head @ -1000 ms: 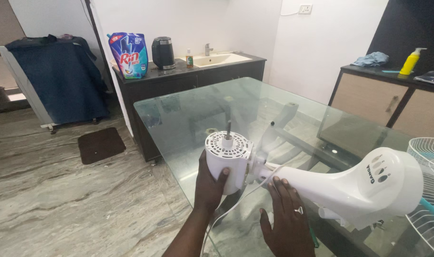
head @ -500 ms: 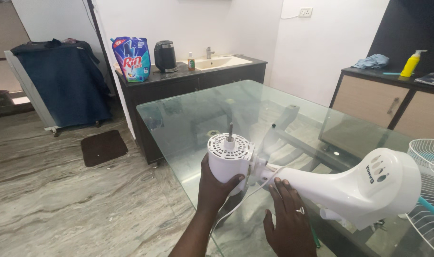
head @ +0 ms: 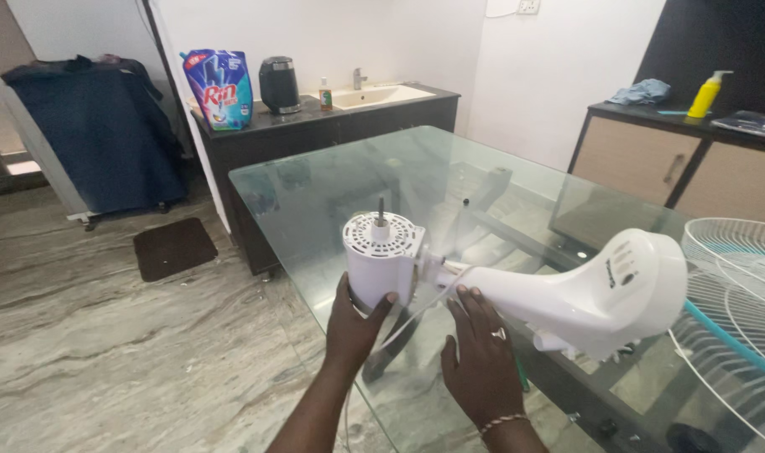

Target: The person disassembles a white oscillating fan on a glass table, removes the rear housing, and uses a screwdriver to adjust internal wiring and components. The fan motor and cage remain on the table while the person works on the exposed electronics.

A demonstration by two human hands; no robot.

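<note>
At the near corner of the glass table (head: 332,189), the left hand (head: 353,323) has its grip clamped around the white fan motor (head: 382,260); the right hand (head: 480,356) rests open beside the neck; a slip could knock motor against glass.

The motor (head: 382,260) stands at the tabletop's (head: 416,180) near edge, the housing (head: 592,289) lies to its right, and the grille (head: 739,277) sits at the right edge.
</note>
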